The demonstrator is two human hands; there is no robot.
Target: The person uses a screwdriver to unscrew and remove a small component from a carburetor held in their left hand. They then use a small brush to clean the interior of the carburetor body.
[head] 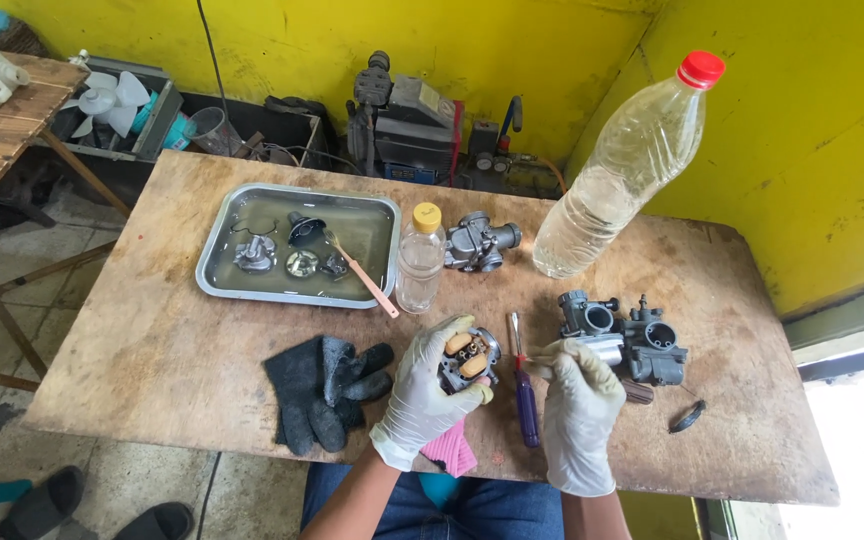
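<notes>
Partly, left hand (424, 385) hides the carburetor body (469, 360).

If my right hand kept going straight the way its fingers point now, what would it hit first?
Probably the screwdriver with the purple handle. The right hand points left and slightly up, fingertips almost at the shaft; beyond it is the left hand holding a carburetor part. Depth is uncertain.

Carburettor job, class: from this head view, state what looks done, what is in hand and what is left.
Done: small parts soak in the tray. In hand: the left hand holds a carburettor body, floats showing; the right hand pinches a small part, too small to identify. Left: two carburettors, one by the small bottle, one by the right hand, lie unopened.
</notes>
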